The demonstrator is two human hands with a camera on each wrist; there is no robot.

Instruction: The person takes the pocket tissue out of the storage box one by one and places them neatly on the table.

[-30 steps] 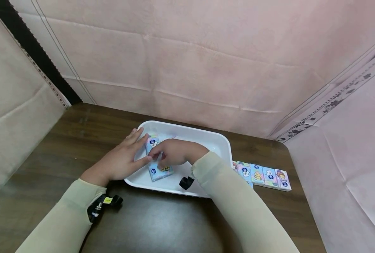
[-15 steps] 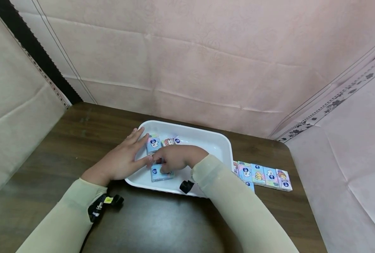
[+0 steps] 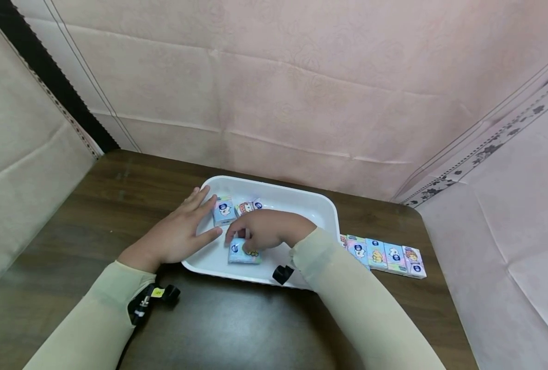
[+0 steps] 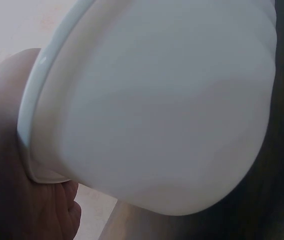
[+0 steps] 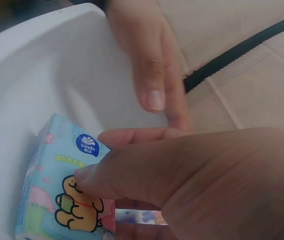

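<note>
Inside the white tray, my right hand pinches a light-blue pack of tissues near the front wall. In the right wrist view its thumb lies over the printed face of the pack, which bears a cartoon animal and a Vinda logo. My left hand rests with spread fingers across the left rim of the tray. Two more tissue packs, a blue one and a pink-and-white one, lie toward the back left of the tray. The left wrist view mostly holds the tray's outer wall.
Right of the tray, a row of several tissue packs lies on the dark wooden table, partly hidden by the right sleeve. Pale cloth hangs behind and at both sides. A small camera is strapped to the left wrist.
The pinched tissue pack has shifted right along the front of the tray, turning straighter, with my right hand. The pink-and-white pack behind has come into sight. My left hand has stayed put.
</note>
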